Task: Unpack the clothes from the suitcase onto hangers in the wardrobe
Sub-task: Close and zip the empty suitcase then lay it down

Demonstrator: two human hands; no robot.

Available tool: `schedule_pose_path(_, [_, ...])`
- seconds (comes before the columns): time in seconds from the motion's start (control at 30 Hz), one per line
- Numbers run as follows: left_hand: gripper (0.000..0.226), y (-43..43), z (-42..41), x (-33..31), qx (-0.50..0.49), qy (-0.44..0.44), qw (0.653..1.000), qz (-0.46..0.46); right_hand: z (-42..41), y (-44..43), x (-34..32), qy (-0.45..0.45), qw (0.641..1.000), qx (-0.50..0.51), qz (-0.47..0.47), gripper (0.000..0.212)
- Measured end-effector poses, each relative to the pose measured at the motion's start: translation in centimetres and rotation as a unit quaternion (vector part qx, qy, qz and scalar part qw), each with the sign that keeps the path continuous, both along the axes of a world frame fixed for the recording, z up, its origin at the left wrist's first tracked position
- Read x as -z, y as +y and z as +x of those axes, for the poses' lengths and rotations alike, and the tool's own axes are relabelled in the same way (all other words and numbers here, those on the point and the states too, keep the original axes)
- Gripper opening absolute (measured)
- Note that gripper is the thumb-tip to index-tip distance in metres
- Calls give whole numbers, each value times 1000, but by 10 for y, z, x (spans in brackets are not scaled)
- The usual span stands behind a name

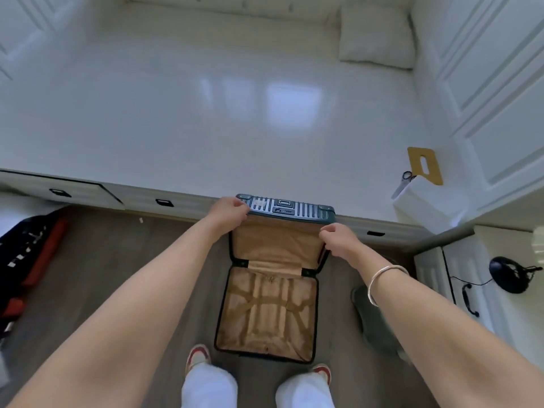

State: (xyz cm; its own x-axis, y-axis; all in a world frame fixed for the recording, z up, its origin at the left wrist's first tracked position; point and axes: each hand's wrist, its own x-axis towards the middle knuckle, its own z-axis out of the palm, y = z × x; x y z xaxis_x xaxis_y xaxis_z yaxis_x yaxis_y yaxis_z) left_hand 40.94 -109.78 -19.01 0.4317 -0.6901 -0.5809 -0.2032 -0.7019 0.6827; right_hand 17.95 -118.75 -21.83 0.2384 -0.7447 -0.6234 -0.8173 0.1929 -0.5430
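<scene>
Both halves of the suitcase look empty, just tan lining and straps. It sits open on the wood floor, lid upright against the white bed. Left hand and right hand pinch the lid's top edge, I think, it's blurry.

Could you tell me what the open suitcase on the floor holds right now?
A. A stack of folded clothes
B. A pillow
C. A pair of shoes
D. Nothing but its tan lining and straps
D: the lower half of the suitcase shows only bare tan lining and crossed straps, while the left hand and right hand grip the top edge of the raised lid.
</scene>
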Motion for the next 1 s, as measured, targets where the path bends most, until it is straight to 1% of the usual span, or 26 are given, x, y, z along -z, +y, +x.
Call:
schedule_pose_path(0.07, [27, -14, -6, 26, 25, -4, 1000, 14, 9, -15, 27, -15, 1000, 17, 15, 36])
schedule_pose_path(0.13, [27, -31, -5, 55, 38, -9, 999, 22, 22, -28, 56, -19, 1000, 5, 4, 38])
schedule_pose_path(0.2, [29, -46, -3, 78, 46, -13, 999, 25, 32, -37, 79, 4, 998, -65, -20, 41])
schedule_pose_path(0.27, [32, -62, 4, 108, 69, -35, 997, 23, 38, -48, 109, 39, 987, -145, -51, 46])
schedule_pose_path(0.3, [34, -68, 9, 122, 86, -49, 995, 24, 40, -55, 121, 56, 982, -169, -65, 50])
schedule_pose_path(0.43, [43, -98, 37, 183, 147, -74, 986, 40, 54, -78, 175, 87, 981, -155, -77, 63])
schedule_pose_path(0.57, [54, -117, 53, 233, 185, -90, 977, 53, 67, -87, 218, 122, 973, -177, -88, 72])
schedule_pose_path(0.73, [61, -123, 52, 279, 282, -138, 943, 107, 79, -88, 255, 177, 957, -198, -118, 81])
schedule_pose_path(0.8, [61, -123, 51, 285, 312, -181, 925, 115, 81, -86, 265, 202, 948, -214, -124, 83])
schedule_pose_path(0.9, [55, -124, 57, 288, 355, -253, 893, 111, 86, -80, 272, 219, 948, -204, -111, 84])
schedule_pose_path(0.93, [53, -124, 58, 287, 363, -265, 886, 109, 87, -77, 273, 227, 946, -199, -122, 83])
schedule_pose_path(1.0, [46, -119, 58, 286, 366, -281, 881, 105, 88, -69, 271, 252, 930, -198, -179, 79])
